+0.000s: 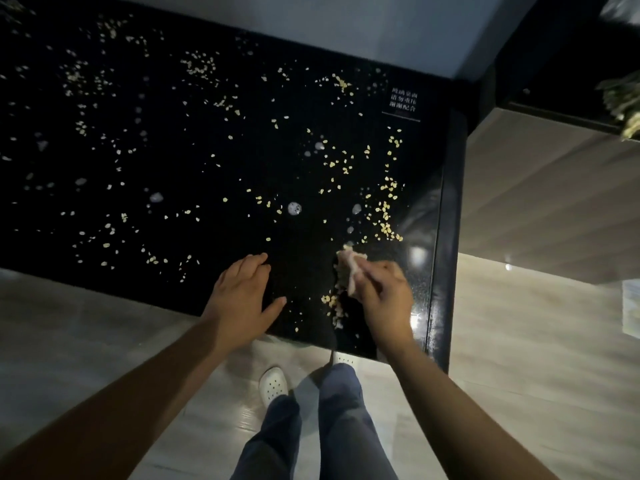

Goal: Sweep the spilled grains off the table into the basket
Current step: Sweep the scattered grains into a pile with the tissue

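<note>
Grains [385,206] judged light, loose, best pushed not gripped; cloth [350,271] pinched in right hand [384,301]; left hand [242,299] laid flat, empty, on table [166,174].

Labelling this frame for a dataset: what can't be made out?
Head view only.
Basket: nowhere in frame.
Pale wad in the right hand: partly covered, cloth or sponge unclear.
White print on the table: too small to read.
Pale clump at the right edge: cut off, blurred.
</note>
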Demonstrator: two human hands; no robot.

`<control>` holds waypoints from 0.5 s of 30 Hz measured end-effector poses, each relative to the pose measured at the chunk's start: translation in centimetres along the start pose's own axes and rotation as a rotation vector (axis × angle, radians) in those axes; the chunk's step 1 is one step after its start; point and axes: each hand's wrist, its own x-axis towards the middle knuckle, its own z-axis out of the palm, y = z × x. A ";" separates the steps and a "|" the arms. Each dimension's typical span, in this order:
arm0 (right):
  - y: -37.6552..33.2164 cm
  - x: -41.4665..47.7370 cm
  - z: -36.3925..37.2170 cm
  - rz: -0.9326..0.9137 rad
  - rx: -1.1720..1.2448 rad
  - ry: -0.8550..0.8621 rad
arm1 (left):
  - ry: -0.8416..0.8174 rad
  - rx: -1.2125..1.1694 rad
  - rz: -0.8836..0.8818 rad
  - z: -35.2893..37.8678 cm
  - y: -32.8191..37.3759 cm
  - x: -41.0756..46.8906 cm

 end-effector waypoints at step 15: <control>3.0 8.2 -2.9 -0.009 -0.163 -0.011 | 0.079 -0.149 -0.135 -1.5 3.8 4.8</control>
